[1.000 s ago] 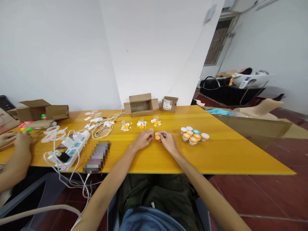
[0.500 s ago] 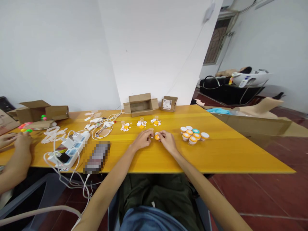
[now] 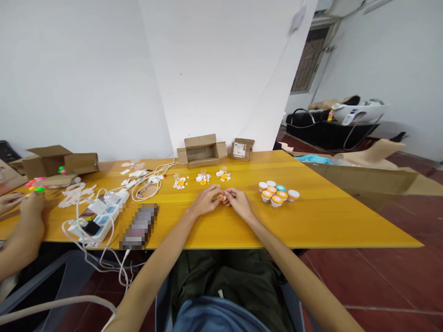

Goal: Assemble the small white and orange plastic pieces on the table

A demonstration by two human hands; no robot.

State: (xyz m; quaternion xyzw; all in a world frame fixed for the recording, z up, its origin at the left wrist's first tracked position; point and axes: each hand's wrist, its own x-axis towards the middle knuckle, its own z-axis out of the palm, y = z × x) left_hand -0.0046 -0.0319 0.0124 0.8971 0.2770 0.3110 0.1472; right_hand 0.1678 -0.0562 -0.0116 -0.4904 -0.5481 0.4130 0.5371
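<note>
My left hand (image 3: pixel 206 200) and my right hand (image 3: pixel 238 201) meet over the middle of the table. Between their fingertips is a small orange and white lid (image 3: pixel 222 197), partly covered by the fingers of both hands. Just behind the left fingers, a small clear cup (image 3: pixel 216 186) shows in part. Farther back lie small heaps of white and orange pieces (image 3: pixel 203 179), each with a clear cup beside it. To the right of my right hand stands a cluster of small clear jars (image 3: pixel 276 198) with white, orange and teal lids.
Two cardboard boxes, an open one (image 3: pixel 202 152) and a smaller one (image 3: pixel 242 150), stand against the wall. Left of my arms are a phone (image 3: pixel 140 226), a power strip (image 3: pixel 105 216) and tangled white cables. Another person's hand (image 3: pixel 32 205) is at the far left.
My left hand has moved right, bringing its fingertips to the orange and white lid that my right hand was holding alone. The jars and heaps stay in place.
</note>
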